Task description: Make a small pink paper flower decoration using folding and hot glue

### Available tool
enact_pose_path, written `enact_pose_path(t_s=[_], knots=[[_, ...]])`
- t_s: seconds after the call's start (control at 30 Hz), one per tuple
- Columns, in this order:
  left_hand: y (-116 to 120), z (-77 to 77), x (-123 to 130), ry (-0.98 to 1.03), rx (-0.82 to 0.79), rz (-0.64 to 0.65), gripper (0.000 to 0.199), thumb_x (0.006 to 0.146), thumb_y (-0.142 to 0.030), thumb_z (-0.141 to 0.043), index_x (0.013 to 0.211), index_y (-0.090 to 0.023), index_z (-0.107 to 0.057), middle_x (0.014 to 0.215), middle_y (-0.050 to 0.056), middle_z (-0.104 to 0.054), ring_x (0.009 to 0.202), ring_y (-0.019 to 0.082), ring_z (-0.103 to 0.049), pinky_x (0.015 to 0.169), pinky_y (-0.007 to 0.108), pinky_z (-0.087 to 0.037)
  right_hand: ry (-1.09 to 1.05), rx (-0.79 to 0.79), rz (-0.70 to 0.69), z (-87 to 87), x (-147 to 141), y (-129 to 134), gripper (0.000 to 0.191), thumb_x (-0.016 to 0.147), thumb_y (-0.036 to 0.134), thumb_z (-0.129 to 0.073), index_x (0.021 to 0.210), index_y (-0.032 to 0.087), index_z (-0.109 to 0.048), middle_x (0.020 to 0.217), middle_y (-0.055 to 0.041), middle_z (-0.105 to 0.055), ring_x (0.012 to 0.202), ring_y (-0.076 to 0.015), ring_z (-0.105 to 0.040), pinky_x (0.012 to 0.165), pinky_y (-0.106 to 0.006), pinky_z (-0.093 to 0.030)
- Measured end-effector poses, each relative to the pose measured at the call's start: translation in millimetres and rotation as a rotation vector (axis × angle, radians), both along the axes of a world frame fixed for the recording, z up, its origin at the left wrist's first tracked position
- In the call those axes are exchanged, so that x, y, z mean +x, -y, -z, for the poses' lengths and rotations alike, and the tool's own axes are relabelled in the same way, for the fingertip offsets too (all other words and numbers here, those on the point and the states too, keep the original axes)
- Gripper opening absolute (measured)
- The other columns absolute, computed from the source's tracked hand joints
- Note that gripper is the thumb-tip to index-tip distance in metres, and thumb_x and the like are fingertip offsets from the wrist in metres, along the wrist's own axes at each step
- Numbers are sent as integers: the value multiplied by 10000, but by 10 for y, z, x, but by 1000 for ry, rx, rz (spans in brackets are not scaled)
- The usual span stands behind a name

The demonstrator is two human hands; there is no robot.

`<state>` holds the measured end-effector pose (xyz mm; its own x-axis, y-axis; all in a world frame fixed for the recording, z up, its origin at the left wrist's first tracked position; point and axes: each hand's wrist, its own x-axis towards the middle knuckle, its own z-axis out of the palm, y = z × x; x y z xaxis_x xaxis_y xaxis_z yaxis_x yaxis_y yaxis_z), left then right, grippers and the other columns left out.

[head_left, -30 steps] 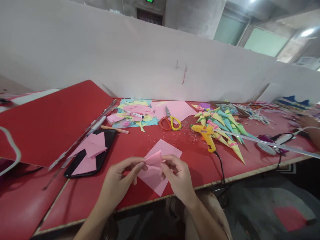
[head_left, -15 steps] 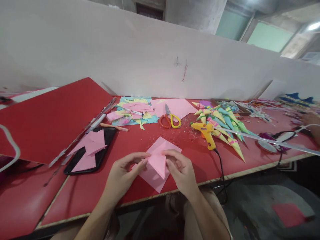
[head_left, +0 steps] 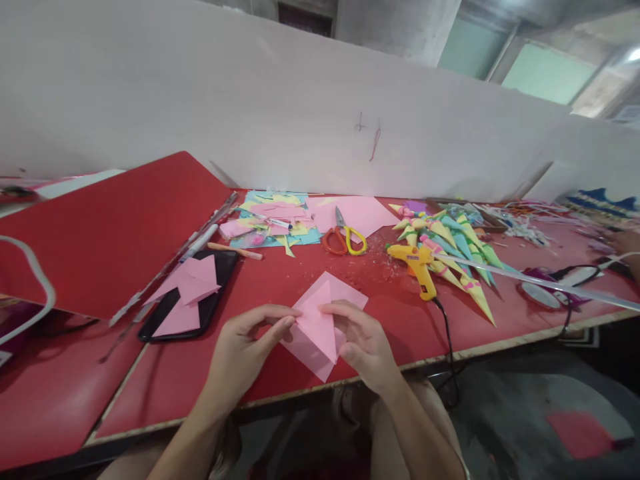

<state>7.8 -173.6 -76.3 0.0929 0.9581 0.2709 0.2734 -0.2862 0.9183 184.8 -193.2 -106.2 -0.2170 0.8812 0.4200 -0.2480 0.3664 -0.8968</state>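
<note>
A folded pink paper [head_left: 320, 327] is held over a flat pink sheet [head_left: 311, 361] at the front of the red table. My left hand [head_left: 245, 343] pinches its left corner between thumb and index finger. On the other side, my right hand [head_left: 367, 343] rests its index finger on the upper face, with the thumb lower down by the right edge. Its remaining fingers are partly hidden behind the paper. Beyond the hands lie scissors [head_left: 356, 241] with one red and one yellow handle.
A yellow glue gun [head_left: 417, 267] with a long clear stick lies to the right, before a pile of paper cones [head_left: 457, 243]. Pink cut pieces [head_left: 193, 287] rest on a black tray [head_left: 220, 280] at left. A large red board [head_left: 115, 233] leans beyond. Another person's hand [head_left: 631, 243] shows at far right.
The folded paper has turned slightly, its lower tip shifting right. My right thumb has slid down and away from the index finger. The view has shifted a little.
</note>
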Motion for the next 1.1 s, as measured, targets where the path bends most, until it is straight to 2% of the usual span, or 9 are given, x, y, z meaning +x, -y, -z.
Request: enact_pose_path(t_s=[0.27,0.53,0.63,0.73,0.83,0.97,1.1], knots=[[11,23,-59,-34,36,8,122,714,-266,-595,672,-184,-675,656,12,-694,555,132,-616,531,201,-501,48,6,-37,9,-16,4,498,712,553,-625,1122,271,-600,1005,-52,-531,970,-198,-520,862,-303,-429],[11,23,-38,-106,69,-4,164,742,-302,-570,664,-181,-649,602,-8,-663,529,121,-591,529,191,-478,103,27,-27,-41,-30,30,520,749,600,-542,1117,236,-592,988,-59,-528,953,-206,-523,864,-321,-409],[5,44,-34,-138,72,2,189,752,-323,-561,675,-178,-654,599,-1,-663,538,130,-595,528,198,-474,146,-4,45,-30,-51,12,377,770,487,-580,1035,221,-619,951,-49,-559,905,-188,-539,815,-297,-423],[3,63,-16,-184,97,28,190,755,-315,-561,661,-181,-655,576,-6,-656,528,126,-591,526,193,-465,185,-121,194,-14,-76,-3,154,798,326,-564,809,188,-631,754,-6,-556,696,-129,-519,642,-230,-412],[9,68,11,-226,119,72,179,756,-302,-562,655,-188,-654,580,-13,-659,537,119,-593,543,184,-463,198,-191,311,-20,-89,0,172,770,268,-574,629,171,-558,599,33,-483,574,-98,-450,552,-206,-365],[15,69,33,-220,78,81,137,740,-299,-568,757,-191,-651,621,-20,-670,574,117,-608,565,176,-470,191,-209,322,-37,-97,16,113,750,244,-571,671,164,-558,624,28,-514,598,-101,-475,573,-205,-382],[3,105,46,-222,-38,140,277,740,-321,-554,967,-181,-631,630,-25,-675,587,122,-613,576,182,-469,300,-199,321,-18,-106,23,159,747,276,-585,650,162,-534,590,34,-475,588,-104,-463,569,-212,-376]])
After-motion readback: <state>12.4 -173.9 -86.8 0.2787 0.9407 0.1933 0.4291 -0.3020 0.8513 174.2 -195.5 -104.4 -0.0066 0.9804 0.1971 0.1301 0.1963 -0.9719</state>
